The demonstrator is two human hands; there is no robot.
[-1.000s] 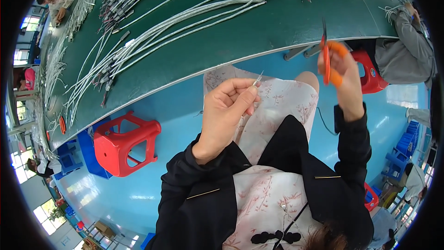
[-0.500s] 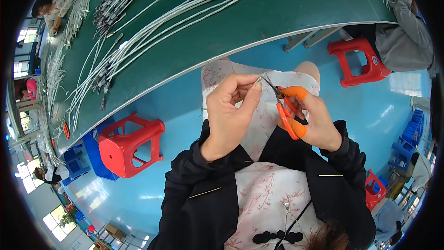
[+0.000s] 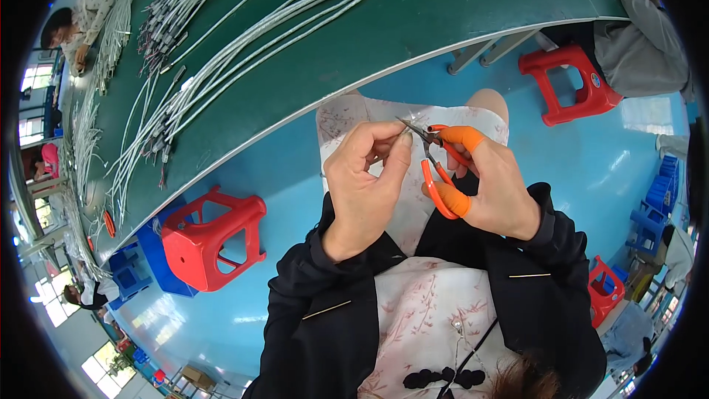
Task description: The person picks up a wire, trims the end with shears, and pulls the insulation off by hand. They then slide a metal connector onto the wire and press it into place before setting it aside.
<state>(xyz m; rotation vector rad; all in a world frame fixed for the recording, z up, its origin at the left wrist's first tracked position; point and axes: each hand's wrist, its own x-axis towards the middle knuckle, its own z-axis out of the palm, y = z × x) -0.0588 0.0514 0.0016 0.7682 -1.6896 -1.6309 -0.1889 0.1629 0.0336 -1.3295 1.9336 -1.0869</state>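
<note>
My left hand [image 3: 363, 185] is raised over my lap, thumb and forefinger pinched together on something too small to make out. My right hand [image 3: 491, 181] grips a pair of scissors [image 3: 436, 186] with orange handles and dark blades. Orange coverings wrap the thumb and forefinger of that hand. The handles are spread apart, and the blade tips reach to the left fingertips. Beyond my knees, a bundle of white cables [image 3: 255, 48] with grey connectors lies on the green table [image 3: 332, 52].
A red stool [image 3: 210, 240] stands at the left beside a blue bin [image 3: 159, 255]. Another red stool [image 3: 569, 85] is at the far right, next to a person in grey [image 3: 639, 44]. More cables [image 3: 173, 11] lie at the table's far left, where another person [image 3: 77, 26] sits.
The scissors have moved slightly left and turned, with their handles spread wider. My left hand keeps its pinch and has shifted a little left. The whole view has shifted slightly.
</note>
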